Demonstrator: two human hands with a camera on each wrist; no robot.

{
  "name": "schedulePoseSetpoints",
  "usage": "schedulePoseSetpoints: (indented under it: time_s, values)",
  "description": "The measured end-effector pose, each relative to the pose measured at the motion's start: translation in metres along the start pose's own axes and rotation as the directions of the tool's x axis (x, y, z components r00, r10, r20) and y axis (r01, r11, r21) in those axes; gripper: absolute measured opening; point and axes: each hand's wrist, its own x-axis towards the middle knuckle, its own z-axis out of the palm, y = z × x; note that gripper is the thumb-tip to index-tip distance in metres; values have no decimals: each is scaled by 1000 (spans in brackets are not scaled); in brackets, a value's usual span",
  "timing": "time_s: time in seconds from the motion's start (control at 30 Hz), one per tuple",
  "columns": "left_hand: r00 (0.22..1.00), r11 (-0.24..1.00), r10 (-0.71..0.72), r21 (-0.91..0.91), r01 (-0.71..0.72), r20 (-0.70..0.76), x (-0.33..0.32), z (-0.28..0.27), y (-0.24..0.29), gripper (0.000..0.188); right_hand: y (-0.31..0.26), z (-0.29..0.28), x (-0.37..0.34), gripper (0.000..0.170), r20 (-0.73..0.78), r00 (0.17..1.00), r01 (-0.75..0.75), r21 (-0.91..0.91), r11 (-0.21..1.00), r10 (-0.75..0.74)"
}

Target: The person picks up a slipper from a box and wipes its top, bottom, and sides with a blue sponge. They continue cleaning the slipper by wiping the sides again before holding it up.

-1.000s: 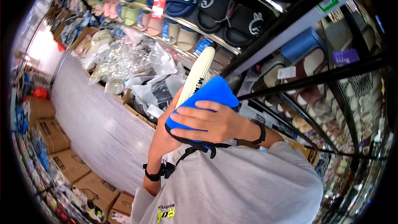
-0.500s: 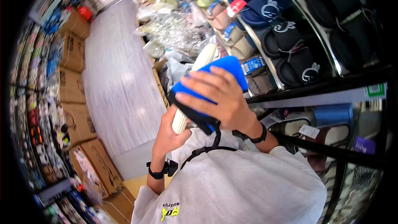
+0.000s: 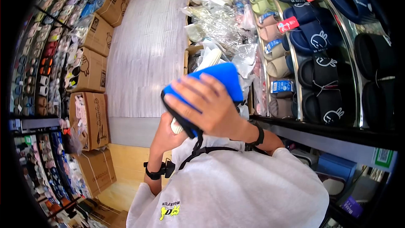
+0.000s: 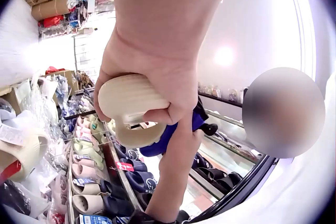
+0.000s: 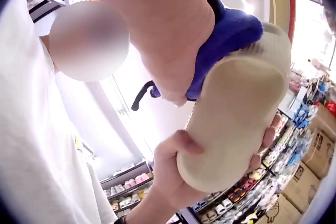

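In the head view my left hand [image 3: 166,133] grips the heel end of a cream slide slipper [image 3: 209,60] low in front of the chest. In the right wrist view the slipper's footbed [image 5: 226,129] faces the camera, with the left thumb over its edge. My right hand [image 3: 211,105] holds a blue plush cleaning pad [image 3: 230,78] with a black edge and cord against the slipper's upper. Its fingers lie spread across the pad, which hides the slipper's middle from above. In the left wrist view the ribbed cream sole [image 4: 131,97] fills the left palm.
Shelves of slippers, including black slides [image 3: 316,76] with rabbit prints, rise at the right. Beside them lies a heap of plastic-wrapped goods [image 3: 219,21]. Cardboard boxes [image 3: 90,69] line the left side of the grey floor [image 3: 143,50], before another shoe rack [image 3: 42,67].
The body and head view have turned left, so the aisle now stands upright and the shelves sit farther right. The right hand and blue pad have shifted over the slipper, covering more of it.
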Motion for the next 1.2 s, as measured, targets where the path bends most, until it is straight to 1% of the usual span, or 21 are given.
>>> schedulePoseSetpoints:
  time_s: [0.03, 0.07, 0.13, 0.17, 0.23, 0.27, 0.33, 0.43, 0.53, 0.57, 0.63, 0.73, 0.8, 0.87, 0.9, 0.93, 1.0, 1.03, 1.07, 1.13, 1.2]
  values:
    - [996, 999, -5, 42, 9, -90, -5, 3, -6, 62, -4, 6, -3, 41, 23, 996, 81, 25, 996, -82]
    - [999, 997, -30, 67, 32, -25, -11, -3, -10, 70, -7, 9, -7, 40, 63, 982, 173, 44, 984, -175]
    - [987, 987, -161, -6, 161, -27, -21, -6, -5, 65, -4, 18, -11, 40, 52, 959, 272, 88, 958, -278]
    - [989, 992, -125, 11, 127, -81, -21, -4, 2, 60, -1, 16, -11, 40, 49, 955, 287, 98, 953, -292]
    - [992, 998, -20, 62, 28, -125, -20, -5, 5, 48, 7, 5, -6, 42, 71, 984, 146, 169, 975, -160]
    - [978, 980, -198, -2, 198, -63, -25, -7, 4, 45, 9, 4, -6, 44, 57, 993, 93, 184, 978, -106]
    - [985, 987, -157, 10, 159, -77, -21, -2, 10, 43, 3, 3, -7, 46, 58, 998, 21, 196, 980, -33]
    - [986, 992, -121, -36, 118, -116, -19, 10, 15, 48, -11, 4, -19, 43, 82, 987, 133, 104, 986, -142]
    - [981, 973, -192, -138, 184, -42, -15, 16, 22, 81, -12, 5, -28, 41, 75, 970, 219, 127, 967, -230]
    - [980, 972, -194, -140, 186, -42, -18, 17, 14, 81, -10, 2, -30, 41, 77, 970, 218, 129, 967, -229]
    - [989, 988, -151, -18, 150, -11, -23, 17, 0, 84, -6, -3, -31, 41, 92, 981, 155, 165, 974, -172]
    - [992, 993, -113, -35, 111, -57, -19, 26, 7, 84, -5, -4, -36, 42, 49, 990, 122, 150, 981, -131]
    - [988, 994, -102, -61, 95, -113, -18, 32, 11, 77, -4, -5, -38, 44, 39, 988, 146, 134, 980, -152]
    - [979, 987, -146, -91, 134, -141, -20, 34, 2, 70, 0, -11, -35, 47, 58, 996, 56, 181, 982, -67]
    - [987, 992, -109, -80, 100, -119, -18, 34, 7, 63, 5, -12, -35, 51, 64, 998, 17, 172, 985, -28]
    - [996, 998, -50, -45, 47, -69, -17, 32, 4, 71, 10, -17, -34, 54, 68, 997, -42, 213, 976, 28]
    - [981, 964, -192, -196, 181, -36, -12, 32, 14, 83, 17, -24, -30, 56, 14, 992, -127, 205, 970, 127]
    - [990, 972, -126, -208, 111, -62, -11, 35, 11, 91, 20, -20, -34, 56, -27, 990, -127, 192, 973, 135]
    - [990, 971, -125, -211, 109, -68, -10, 35, 12, 91, 19, -20, -35, 56, -24, 991, -123, 193, 973, 130]
    - [988, 981, -151, -130, 145, -40, -9, 35, 15, 84, 12, -21, -38, 51, -4, 995, -101, 142, 985, 102]
    - [989, 985, -141, -102, 137, -42, -13, 34, 6, 51, 5, -17, -40, 45, 37, 999, -26, 104, 994, 22]
